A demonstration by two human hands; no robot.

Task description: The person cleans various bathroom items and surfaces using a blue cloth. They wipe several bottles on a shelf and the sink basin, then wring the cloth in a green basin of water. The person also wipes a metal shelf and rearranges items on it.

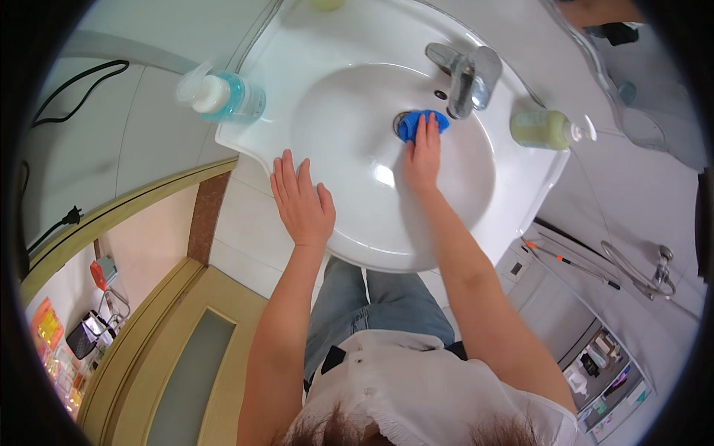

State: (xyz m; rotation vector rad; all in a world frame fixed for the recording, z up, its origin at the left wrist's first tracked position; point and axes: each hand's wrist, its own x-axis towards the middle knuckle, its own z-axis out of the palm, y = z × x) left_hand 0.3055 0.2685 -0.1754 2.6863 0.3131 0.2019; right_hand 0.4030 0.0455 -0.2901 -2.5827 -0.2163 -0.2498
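A white ceramic washbasin (346, 161) lies before me. My right hand (425, 156) presses a blue cloth (411, 124) against the bowl beside the drain (398, 124), which the cloth partly covers. Below and left of it, my left hand (303, 206) rests on the basin's left front rim with its fingers spread, holding nothing. A chrome faucet (466, 78) stands at the back of the bowl, just above the cloth.
A pump bottle of blue liquid (240, 100) stands on the basin's left ledge, and a green pump bottle (538, 129) on the right one. A wooden door (184, 357) is at lower left, near a black cable with a plug (71, 216). A shower fitting (661, 273) hangs at right.
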